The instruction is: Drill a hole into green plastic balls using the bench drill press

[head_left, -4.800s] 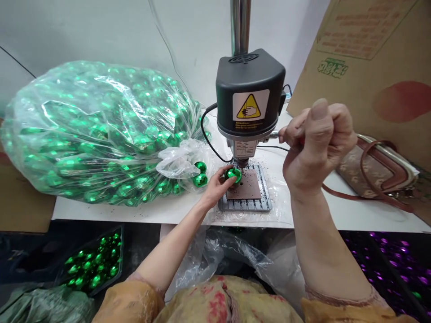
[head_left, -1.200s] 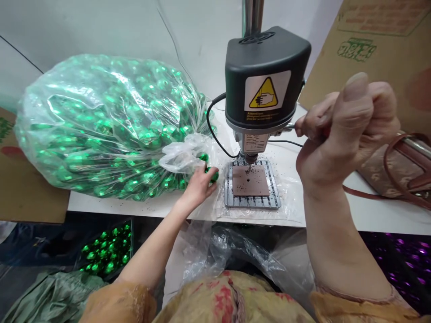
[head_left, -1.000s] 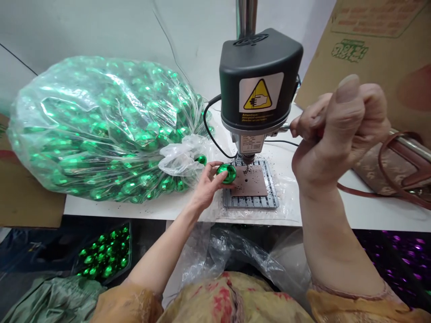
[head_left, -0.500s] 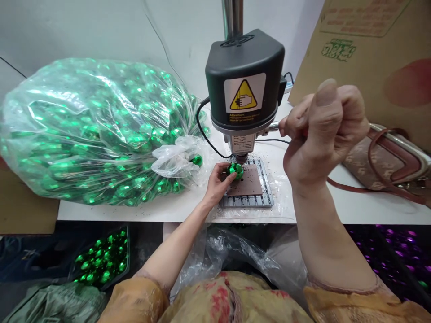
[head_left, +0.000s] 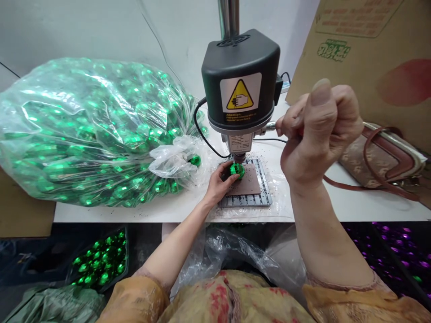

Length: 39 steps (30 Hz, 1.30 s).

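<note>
Between thumb and fingers, my left hand [head_left: 219, 183] grips a shiny green faceted ball [head_left: 237, 170] beneath the head of a black drill press [head_left: 240, 80]. A brown board [head_left: 249, 181] lies under the ball, on the slotted metal base [head_left: 265, 195] of the press. Raised at the right, my right hand [head_left: 321, 130] is closed round the press's feed lever [head_left: 270, 127]; most of the lever is hidden inside the fist. Dark crumbs are scattered over the base and board.
A big clear bag of green balls [head_left: 90, 130] fills the table's left side. At the right stand a handbag [head_left: 380, 157] and a cardboard box [head_left: 363, 58]. Below the table are a tray of green balls [head_left: 101, 260] and purple balls [head_left: 393, 242].
The view has shifted slightly, moving most things a little left in the picture. The ball has turned a little in my left hand. My right hand keeps its hold on the lever.
</note>
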Motion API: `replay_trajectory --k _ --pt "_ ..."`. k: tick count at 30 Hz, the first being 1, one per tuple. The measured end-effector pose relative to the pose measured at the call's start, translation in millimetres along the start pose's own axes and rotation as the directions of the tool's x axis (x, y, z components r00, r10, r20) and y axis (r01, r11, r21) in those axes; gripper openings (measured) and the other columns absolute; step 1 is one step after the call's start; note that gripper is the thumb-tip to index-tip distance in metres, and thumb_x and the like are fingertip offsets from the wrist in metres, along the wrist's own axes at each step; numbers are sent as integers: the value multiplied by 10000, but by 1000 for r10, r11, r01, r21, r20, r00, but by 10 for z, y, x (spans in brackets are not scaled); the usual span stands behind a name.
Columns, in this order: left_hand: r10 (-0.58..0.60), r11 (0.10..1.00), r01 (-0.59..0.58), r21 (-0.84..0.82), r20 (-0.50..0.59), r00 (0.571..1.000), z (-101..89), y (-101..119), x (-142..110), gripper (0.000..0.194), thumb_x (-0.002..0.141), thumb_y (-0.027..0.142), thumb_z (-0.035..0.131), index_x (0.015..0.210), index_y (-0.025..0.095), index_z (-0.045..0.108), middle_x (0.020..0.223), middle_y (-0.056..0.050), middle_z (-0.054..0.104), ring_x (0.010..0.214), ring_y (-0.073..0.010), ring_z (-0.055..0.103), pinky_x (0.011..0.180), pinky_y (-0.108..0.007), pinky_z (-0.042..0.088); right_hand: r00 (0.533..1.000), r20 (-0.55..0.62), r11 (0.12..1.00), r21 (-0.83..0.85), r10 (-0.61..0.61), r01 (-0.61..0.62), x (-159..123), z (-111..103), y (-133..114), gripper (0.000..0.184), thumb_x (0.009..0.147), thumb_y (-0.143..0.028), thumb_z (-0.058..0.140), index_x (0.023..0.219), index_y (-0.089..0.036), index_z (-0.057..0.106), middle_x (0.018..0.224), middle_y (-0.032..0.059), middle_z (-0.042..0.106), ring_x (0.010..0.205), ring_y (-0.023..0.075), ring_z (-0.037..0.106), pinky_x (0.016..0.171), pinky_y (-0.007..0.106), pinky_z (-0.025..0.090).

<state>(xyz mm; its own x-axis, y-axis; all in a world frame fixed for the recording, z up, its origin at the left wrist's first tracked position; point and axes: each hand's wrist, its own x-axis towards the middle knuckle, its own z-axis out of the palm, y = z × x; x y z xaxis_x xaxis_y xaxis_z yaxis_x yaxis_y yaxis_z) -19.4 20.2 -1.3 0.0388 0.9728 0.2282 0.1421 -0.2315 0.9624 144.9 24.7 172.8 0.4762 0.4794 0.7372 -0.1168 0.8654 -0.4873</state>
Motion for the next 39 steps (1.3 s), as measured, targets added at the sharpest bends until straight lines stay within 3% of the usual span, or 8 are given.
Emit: replay_trajectory --k 11,17,29,39 --pt "13 998 -15 64 29 1000 -11 15 -5 556 824 517 742 1251 179 631 1172 -103 707 1084 -243 666 967 -380 526 999 -29 999 -50 -21 20 23 43 24 430 857 -453 607 602 -199 372 460 -88 345 410 17 330 451 231 268" --pt "91 982 -101 157 66 994 53 30 -66 532 779 434 807 1216 198 619 1179 -91 678 1109 -249 643 989 -390 510 1000 10 998 -64 16 -16 54 55 -7 392 899 -411 560 624 -187 393 499 -94 353 430 -14 347 485 173 321" --pt "41 994 -50 100 91 995 104 15 -135 562 799 419 795 1252 199 544 1199 -101 672 1120 -256 646 998 -414 509 999 2 999 19 35 -35 -54 -23 -5 492 849 -434 643 558 -208 316 441 -81 293 392 40 332 419 258 266" --pt "64 994 -72 77 108 992 104 -5 -143 561 807 424 790 1261 208 540 1233 -101 657 1151 -257 633 1026 -421 493 995 3 995 19 -95 95 -190 -62 38 496 881 -330 594 560 -179 248 471 -65 221 411 27 272 442 236 287"
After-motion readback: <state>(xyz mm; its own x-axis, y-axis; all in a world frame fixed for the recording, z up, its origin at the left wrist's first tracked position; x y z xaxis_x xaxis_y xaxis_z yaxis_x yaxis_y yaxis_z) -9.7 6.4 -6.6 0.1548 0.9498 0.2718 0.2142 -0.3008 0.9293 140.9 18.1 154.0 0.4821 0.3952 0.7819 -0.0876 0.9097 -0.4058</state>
